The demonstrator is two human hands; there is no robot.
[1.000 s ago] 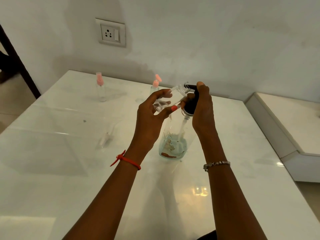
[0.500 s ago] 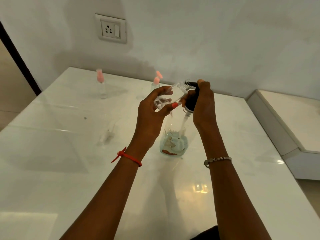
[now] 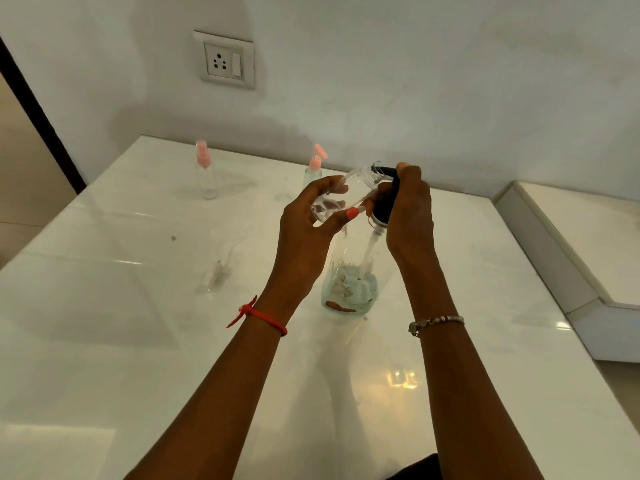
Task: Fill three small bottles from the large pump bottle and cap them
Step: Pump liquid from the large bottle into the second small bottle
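Fingers [image 3: 323, 184] and thumb of my left hand [image 3: 304, 237] are pinching the small bottle [image 3: 348, 194], tilted, with its open mouth right at the nozzle [image 3: 381, 169]. My right hand [image 3: 410, 220] is wrapped round the black pump head [image 3: 384, 204], one fingertip on top.

The large pump bottle [image 3: 349, 271] stands on the table [image 3: 121, 323] with nothing steadying its body, so a sideways press could probably rock or tip it. That mouth is narrow too. If my pinch slips, the squirt lands on my hand or the table. There's only a shallow pool at the bottom, so I'd guess it sputters air. The pink-sprayer bottle [image 3: 206, 174] and pink-capped bottle [image 3: 312, 171] stand back by the wall.
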